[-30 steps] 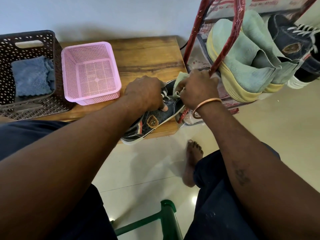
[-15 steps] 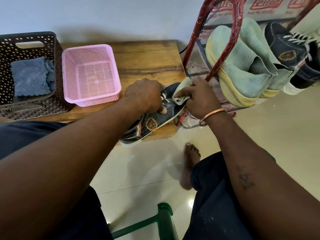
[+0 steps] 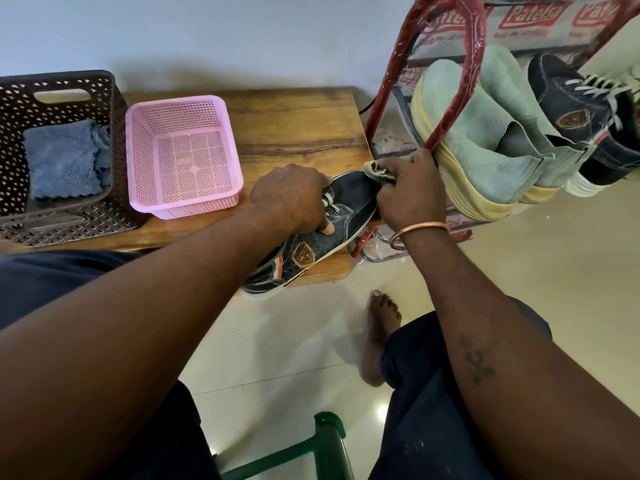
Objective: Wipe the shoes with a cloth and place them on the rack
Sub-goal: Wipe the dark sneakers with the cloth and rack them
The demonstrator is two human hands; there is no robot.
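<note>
Dark shoe (image 3: 349,199) under left hand (image 3: 291,197), cloth (image 3: 375,169) in right hand (image 3: 410,192); three shoes (image 3: 481,150) racked.

Soft even daylight, glare spot on glossy floor (image 3: 382,412), wide-angle bending at edges, sharp focus

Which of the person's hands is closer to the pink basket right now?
The left. The left hand grips the dark shoe just right of the pink basket; the right hand holds a cloth at the shoe's toe, farther off beside the rack.
</note>
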